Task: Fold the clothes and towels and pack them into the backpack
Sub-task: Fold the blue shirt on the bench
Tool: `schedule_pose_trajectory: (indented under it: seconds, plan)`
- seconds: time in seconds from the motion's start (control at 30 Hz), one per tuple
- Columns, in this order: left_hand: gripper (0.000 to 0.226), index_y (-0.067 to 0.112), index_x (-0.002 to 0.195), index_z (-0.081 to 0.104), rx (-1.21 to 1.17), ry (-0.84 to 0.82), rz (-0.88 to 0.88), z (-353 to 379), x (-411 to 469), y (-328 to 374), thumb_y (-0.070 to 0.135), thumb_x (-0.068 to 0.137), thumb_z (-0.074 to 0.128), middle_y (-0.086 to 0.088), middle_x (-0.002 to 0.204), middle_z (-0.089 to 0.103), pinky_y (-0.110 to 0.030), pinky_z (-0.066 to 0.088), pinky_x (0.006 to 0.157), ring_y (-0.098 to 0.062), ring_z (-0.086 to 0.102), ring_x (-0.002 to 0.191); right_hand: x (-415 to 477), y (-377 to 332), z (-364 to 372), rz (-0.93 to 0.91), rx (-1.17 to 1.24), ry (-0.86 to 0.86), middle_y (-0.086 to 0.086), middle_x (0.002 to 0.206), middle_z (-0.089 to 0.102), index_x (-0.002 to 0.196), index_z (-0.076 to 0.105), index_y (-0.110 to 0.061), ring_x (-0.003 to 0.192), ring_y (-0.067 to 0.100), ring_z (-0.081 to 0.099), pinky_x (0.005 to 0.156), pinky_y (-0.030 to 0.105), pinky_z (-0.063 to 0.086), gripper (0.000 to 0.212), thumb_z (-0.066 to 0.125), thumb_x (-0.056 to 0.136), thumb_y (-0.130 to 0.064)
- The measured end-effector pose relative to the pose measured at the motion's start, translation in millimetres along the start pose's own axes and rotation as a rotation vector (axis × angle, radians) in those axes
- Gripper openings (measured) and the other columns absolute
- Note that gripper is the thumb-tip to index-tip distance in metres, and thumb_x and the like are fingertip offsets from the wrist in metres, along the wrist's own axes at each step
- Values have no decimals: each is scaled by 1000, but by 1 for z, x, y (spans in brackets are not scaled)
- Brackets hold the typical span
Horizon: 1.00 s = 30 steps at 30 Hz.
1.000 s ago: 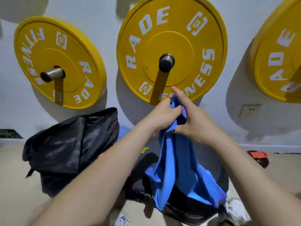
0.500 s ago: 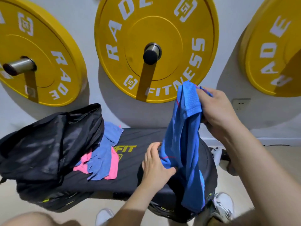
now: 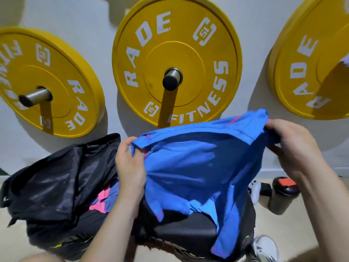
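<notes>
A blue sports shirt [image 3: 198, 167] with pink stitching hangs spread out above a black bench [image 3: 181, 231]. My left hand [image 3: 129, 167] pinches its left upper edge. My right hand [image 3: 290, 146] grips its right upper corner. The shirt's lower part drapes onto the bench. A black backpack [image 3: 56, 180] lies open on the left end of the bench. A pink and blue garment [image 3: 103, 201] lies crumpled between the backpack and my left forearm, partly hidden.
Three yellow weight plates [image 3: 175, 59] hang on pegs on the white wall behind the bench. On the floor at the right stand a dark shaker bottle [image 3: 283, 195] and a white object [image 3: 254, 188]. A white shoe [image 3: 264, 248] shows at the bottom right.
My left hand rose from the bench and took the shirt's left edge. Both hands pulled apart, so the shirt went from hanging bunched under my right hand to stretched wide.
</notes>
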<state>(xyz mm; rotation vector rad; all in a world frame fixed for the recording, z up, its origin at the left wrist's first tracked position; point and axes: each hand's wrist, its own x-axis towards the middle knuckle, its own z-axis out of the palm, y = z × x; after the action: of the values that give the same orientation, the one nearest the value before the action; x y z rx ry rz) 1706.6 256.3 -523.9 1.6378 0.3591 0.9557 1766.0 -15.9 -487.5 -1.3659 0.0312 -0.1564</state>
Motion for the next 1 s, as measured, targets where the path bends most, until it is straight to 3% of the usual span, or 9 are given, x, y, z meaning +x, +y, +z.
schedule_pose_trajectory:
  seconds: [0.13,0.23,0.33,0.5,0.6,0.73,0.8,0.9,1.0]
  plan:
    - [24,18,80,65,73,-177,122,-40,28,53,18,98,49,-3,73,57,-28,37,62,-11,47,69,-22,10,-13,30,-98,-94,7,50,36,50,58,-11,50,17,29,50,29,18,34,60,83,-11]
    - [35,26,73,70,122,-223,212,-66,34,83,24,99,48,15,63,64,-22,39,55,-3,52,63,-43,6,-19,57,-34,-236,17,62,44,62,48,3,55,22,42,45,23,31,28,62,83,-10]
    - [36,35,69,71,162,-249,300,-83,40,110,29,98,50,17,58,62,-24,37,53,1,50,56,-64,-11,-20,6,188,-396,10,55,45,62,43,-11,45,17,46,42,15,37,18,58,68,-2]
    - [44,34,58,65,322,-432,467,-75,71,128,20,97,50,19,48,50,-13,29,45,6,41,50,-61,-28,-16,-24,55,-465,11,75,68,80,68,-13,61,19,66,50,22,53,28,66,59,6]
    - [39,9,69,63,521,-549,422,-40,114,70,40,92,58,6,59,51,-29,32,54,-7,44,60,-24,1,-6,94,-108,-329,15,74,71,80,71,-4,60,21,67,46,23,50,7,64,80,-3]
    - [52,9,58,46,922,-741,245,13,137,-95,48,91,55,-6,53,49,-40,33,55,-25,54,61,52,109,10,278,-369,-115,7,46,49,58,50,-9,38,18,43,39,23,37,35,69,86,-15]
    - [52,11,58,43,1040,-837,191,30,137,-171,49,92,52,-9,59,53,-40,35,58,-31,58,70,93,170,12,262,-632,-76,6,43,44,51,45,-13,42,19,42,44,32,39,42,68,86,-15]
    - [54,14,58,37,1163,-916,296,54,143,-239,54,93,45,-13,75,62,-38,35,61,-34,59,82,142,231,8,209,-963,-74,3,47,53,52,52,-9,52,24,50,54,35,39,38,64,87,-17]
    - [56,15,61,38,1242,-938,391,83,156,-274,60,94,35,-4,64,52,-34,34,59,-32,60,82,178,267,11,136,-1224,-101,7,62,61,67,61,-10,71,33,60,62,38,47,27,60,90,-24]
